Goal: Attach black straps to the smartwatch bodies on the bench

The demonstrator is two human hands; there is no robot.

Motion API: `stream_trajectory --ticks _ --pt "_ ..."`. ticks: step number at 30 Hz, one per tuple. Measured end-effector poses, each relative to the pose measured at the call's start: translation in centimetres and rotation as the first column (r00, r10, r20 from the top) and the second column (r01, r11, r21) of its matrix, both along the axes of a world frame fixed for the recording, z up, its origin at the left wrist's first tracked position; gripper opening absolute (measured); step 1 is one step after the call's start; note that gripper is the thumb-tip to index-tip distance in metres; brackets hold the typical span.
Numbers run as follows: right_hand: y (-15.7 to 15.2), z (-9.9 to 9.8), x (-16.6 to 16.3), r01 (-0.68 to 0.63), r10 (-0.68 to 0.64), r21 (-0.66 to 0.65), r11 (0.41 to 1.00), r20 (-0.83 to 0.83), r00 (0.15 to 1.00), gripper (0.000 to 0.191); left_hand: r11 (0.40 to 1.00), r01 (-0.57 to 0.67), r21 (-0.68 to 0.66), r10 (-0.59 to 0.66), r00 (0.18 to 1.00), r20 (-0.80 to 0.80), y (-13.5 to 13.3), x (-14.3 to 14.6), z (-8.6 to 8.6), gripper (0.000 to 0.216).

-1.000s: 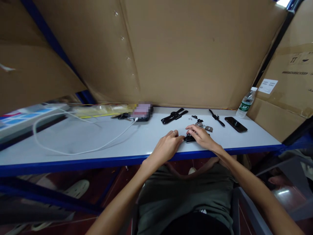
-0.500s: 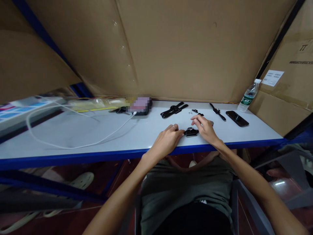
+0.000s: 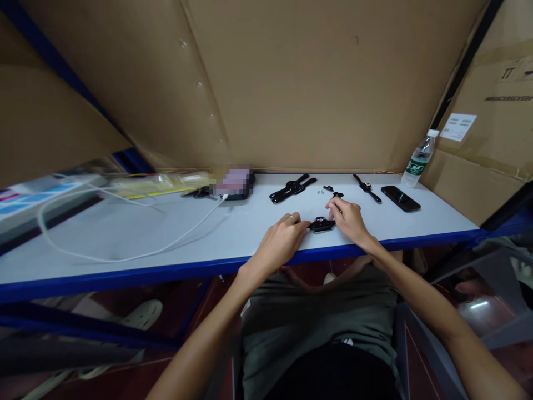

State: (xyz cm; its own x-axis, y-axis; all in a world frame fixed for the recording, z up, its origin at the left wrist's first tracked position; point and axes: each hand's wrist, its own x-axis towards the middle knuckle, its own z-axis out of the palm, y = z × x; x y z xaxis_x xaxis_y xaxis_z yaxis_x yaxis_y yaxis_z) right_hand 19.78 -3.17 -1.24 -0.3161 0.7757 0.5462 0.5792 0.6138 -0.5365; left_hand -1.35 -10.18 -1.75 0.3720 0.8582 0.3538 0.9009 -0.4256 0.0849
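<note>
Left hand (image 3: pixel 280 240) and right hand (image 3: pixel 348 219), fingers half-curled, pinch the watch body (image 3: pixel 321 224) from 2 ends, steadying it on the table (image 3: pixel 166 244).

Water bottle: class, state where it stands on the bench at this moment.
In the head view the water bottle stands upright at the far right corner of the table, just behind the black phone and beside the cardboard box.

"TT" printed on cardboard box (image 3: pixel 495 139), other labels unreadable

Cardbd walls (image 3: pixel 291 83), wht blue-edged bench (image 3: pixel 125 239).
</note>
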Motion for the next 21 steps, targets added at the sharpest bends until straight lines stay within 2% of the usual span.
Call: stream_trajectory --ticks 8,21 --pt "0.18 -0.21 0.01 0.005 -0.005 0.009 1.0 0.041 0.999 0.02 1.0 -0.014 -0.007 0.014 1.0 -0.02 -0.09 0.15 0.1 0.032" --pt "0.11 -0.28 0.07 -0.004 0.004 0.007 1.0 0.012 1.0 0.021 1.0 -0.012 0.016 0.012 1.0 -0.018 0.15 -0.06 -0.34 0.035"
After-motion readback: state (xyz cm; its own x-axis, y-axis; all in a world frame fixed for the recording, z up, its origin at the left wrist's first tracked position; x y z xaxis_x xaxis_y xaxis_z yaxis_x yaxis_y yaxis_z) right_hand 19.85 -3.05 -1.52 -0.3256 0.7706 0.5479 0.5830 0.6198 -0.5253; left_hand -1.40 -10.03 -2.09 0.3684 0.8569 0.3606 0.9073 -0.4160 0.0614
